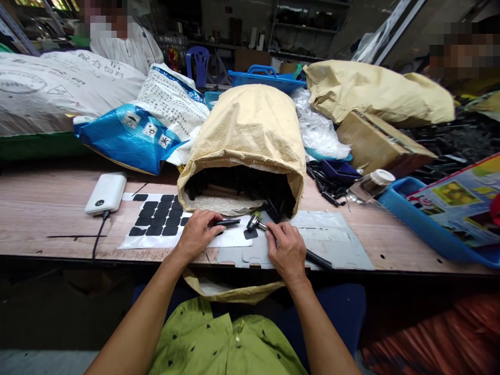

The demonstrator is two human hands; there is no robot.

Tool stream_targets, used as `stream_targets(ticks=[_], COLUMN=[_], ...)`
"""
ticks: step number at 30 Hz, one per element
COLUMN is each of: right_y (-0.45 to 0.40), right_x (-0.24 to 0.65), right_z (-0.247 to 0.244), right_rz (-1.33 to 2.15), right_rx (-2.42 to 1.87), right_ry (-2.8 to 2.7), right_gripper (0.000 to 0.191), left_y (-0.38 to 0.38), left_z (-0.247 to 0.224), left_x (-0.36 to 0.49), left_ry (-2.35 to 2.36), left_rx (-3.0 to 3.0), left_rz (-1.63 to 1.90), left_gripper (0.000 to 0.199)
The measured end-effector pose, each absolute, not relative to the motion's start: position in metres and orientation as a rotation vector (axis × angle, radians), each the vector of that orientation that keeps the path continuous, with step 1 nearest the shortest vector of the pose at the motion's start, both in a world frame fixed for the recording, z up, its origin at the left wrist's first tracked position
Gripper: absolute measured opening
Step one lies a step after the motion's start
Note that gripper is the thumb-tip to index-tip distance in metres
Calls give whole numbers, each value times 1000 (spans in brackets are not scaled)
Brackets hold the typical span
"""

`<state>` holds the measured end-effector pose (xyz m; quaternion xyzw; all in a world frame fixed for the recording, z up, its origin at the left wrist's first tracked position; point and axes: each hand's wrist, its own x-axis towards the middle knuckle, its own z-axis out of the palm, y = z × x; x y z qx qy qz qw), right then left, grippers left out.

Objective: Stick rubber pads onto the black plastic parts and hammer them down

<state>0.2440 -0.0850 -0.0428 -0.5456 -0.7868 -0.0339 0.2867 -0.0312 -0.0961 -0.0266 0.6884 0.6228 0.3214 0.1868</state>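
My right hand (287, 250) grips a small hammer (254, 222) with a shiny metal head and a black handle end sticking out below the palm. In my left hand (199, 232) is a slim black tube (227, 222), pinched and pointing right toward the hammer head. Below the hammer head lies a black rounded square sticker (250, 234). To the left, a white sheet (156, 242) carries rows of such stickers and reaches under my left hand. Just beyond my hands, the mouth of a tan sack (246, 125) gapes toward me with many black pieces inside.
A grey board (336, 239) lies under my right hand. At left rests a white power bank (106, 192) with a cable. A blue basket (406, 192), a clear jar (369, 187) and loose black parts (326, 187) stand right. Full sacks (128, 130) line the back; people are beyond.
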Motion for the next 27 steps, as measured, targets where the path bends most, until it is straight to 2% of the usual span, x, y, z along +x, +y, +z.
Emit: stream_targets(ticks=[9, 17, 27], right_y=[-83, -99, -108], right_x=[247, 217, 198], right_z=[-35, -4, -12], right_rz=[-105, 345, 354], right_rx=[-1410, -1192, -1195], right_ry=[-2050, -1997, -2175], right_gripper=[26, 30, 33], left_y=[-93, -93, -91], left_z=[-33, -34, -33], left_x=[-19, -21, -20], left_ry=[1671, 1670, 1695], left_rx=[2046, 2004, 1976], left_rz=[795, 794, 772], left_gripper=[18, 20, 18])
